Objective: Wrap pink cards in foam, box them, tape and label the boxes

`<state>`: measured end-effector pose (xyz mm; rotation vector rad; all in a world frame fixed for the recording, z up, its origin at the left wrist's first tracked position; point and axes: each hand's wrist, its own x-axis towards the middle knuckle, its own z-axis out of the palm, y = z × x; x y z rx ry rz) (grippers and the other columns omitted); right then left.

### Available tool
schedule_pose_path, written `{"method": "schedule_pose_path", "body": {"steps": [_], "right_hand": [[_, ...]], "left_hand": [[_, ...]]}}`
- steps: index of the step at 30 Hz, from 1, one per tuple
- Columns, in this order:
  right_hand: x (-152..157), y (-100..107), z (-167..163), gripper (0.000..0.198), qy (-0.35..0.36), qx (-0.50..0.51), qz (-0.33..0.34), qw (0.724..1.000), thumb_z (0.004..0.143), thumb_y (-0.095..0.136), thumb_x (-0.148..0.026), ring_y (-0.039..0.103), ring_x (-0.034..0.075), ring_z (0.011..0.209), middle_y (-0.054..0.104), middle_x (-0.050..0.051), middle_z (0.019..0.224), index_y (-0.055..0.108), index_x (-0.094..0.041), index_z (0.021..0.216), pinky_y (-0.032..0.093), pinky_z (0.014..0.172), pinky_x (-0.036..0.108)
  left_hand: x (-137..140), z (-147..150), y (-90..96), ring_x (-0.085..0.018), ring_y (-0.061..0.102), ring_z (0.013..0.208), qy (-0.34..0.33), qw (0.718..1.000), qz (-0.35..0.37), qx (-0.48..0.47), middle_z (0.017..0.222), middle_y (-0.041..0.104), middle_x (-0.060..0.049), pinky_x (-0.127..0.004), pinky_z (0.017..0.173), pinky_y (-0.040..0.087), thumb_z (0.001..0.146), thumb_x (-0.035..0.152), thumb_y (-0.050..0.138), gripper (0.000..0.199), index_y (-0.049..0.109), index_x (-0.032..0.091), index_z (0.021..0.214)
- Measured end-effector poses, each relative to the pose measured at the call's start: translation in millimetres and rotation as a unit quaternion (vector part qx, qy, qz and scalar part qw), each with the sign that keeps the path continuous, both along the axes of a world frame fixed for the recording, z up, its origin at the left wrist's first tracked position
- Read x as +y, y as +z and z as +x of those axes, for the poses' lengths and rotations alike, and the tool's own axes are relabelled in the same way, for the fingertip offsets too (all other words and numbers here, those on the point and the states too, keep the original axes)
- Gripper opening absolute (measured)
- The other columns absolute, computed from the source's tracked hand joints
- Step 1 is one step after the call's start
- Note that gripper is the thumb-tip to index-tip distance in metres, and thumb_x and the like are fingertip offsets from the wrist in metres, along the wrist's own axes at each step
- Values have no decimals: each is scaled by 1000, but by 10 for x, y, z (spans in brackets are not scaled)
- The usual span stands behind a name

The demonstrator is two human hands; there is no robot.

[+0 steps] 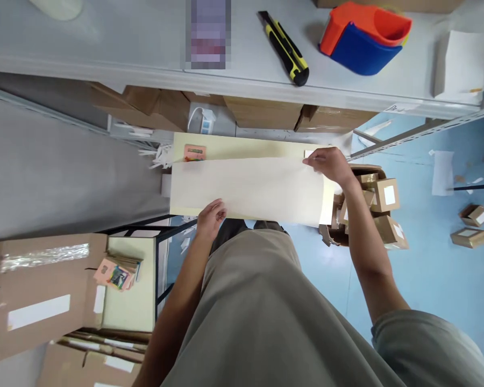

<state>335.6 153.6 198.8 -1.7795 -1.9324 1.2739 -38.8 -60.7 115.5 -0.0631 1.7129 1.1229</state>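
Note:
A wide cream paper sheet (250, 188) lies over a pale yellow tabletop (234, 143) in front of me. My right hand (331, 164) is closed in a pinch at the sheet's far edge, near its right end. By the near edge, left of the middle, my left hand (212, 217) has its fingers curled together over the sheet; what sits between them is too small to make out. A pink printed packet (194, 152) shows at the far left of the tabletop, its lower part under the sheet.
On the grey shelf (145, 48) ahead lie a yellow-black box cutter (286, 51) and an orange-blue tape dispenser (365, 40). Cardboard boxes (266, 113) stand beneath it. Small cartons (383, 196) fill a box at right. Pink packets (115, 274) and a large carton (44, 290) are at left.

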Motion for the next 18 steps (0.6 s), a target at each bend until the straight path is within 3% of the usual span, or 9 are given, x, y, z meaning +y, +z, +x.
{"method": "schedule_pose_path", "body": {"steps": [4, 7, 9, 11, 12, 14, 16, 18], "right_hand": [[52, -524, 220, 20, 14, -85, -49, 995, 94, 78, -36, 76, 24, 86, 83, 9, 85, 84, -18, 88, 54, 83, 33], [5, -918, 201, 19, 0, -167, -81, 983, 99, 72, -24, 78, 26, 106, 87, 16, 113, 87, -13, 105, 53, 91, 33], [-52, -1106, 143, 25, -31, -220, -98, 970, 103, 68, -21, 76, 27, 116, 84, 20, 130, 86, -12, 118, 52, 95, 34], [-120, -1233, 61, 30, -67, -265, -112, 955, 107, 65, -21, 74, 29, 120, 81, 22, 138, 84, -12, 128, 51, 98, 36], [-158, -1278, 10, 32, -83, -281, -119, 949, 109, 63, -22, 73, 30, 121, 80, 24, 139, 83, -12, 132, 51, 99, 38], [-246, -1340, -112, 35, -106, -306, -126, 938, 112, 57, -21, 71, 32, 124, 78, 26, 140, 80, -10, 135, 50, 103, 41], [-358, -1377, -267, 38, -131, -326, -103, 931, 112, 52, -20, 66, 33, 134, 72, 28, 147, 75, -9, 141, 49, 111, 43], [-503, -1397, -456, 43, -167, -335, -53, 926, 112, 52, -21, 57, 34, 147, 60, 30, 160, 66, -8, 150, 46, 119, 44]], "left_hand": [[24, 82, -20, -16, 74, 67, -134, 988, -65, -43, 85, 80, -7, -27, 68, 60, 65, 18, 101, 41, 80, 16, 101], [112, -136, -71, -21, 73, 58, -258, 960, -98, -37, 85, 82, -12, -31, 61, 58, 71, 30, 102, 42, 81, 17, 105], [229, -405, -130, -24, 78, 69, -296, 950, -80, 61, 95, 84, -14, -35, 70, 62, 79, 38, 97, 40, 81, 19, 110], [368, -712, -223, -32, 83, 106, -332, 917, -51, 217, 124, 82, -19, -43, 96, 64, 87, 40, 90, 42, 79, 19, 122], [430, -859, -283, -38, 75, 131, -361, 885, -45, 290, 145, 75, -23, -48, 113, 58, 89, 40, 87, 49, 76, 18, 131], [507, -1102, -427, -47, 41, 167, -434, 815, -60, 379, 177, 45, -29, -58, 133, 39, 89, 41, 86, 72, 66, 13, 152], [507, -1255, -585, -54, 15, 175, -510, 762, -87, 390, 188, 17, -34, -68, 137, 28, 90, 47, 87, 95, 49, 8, 169], [447, -1325, -725, -56, 7, 176, -557, 733, -101, 378, 188, 6, -36, -73, 136, 26, 93, 52, 85, 108, 35, 7, 177]]}}
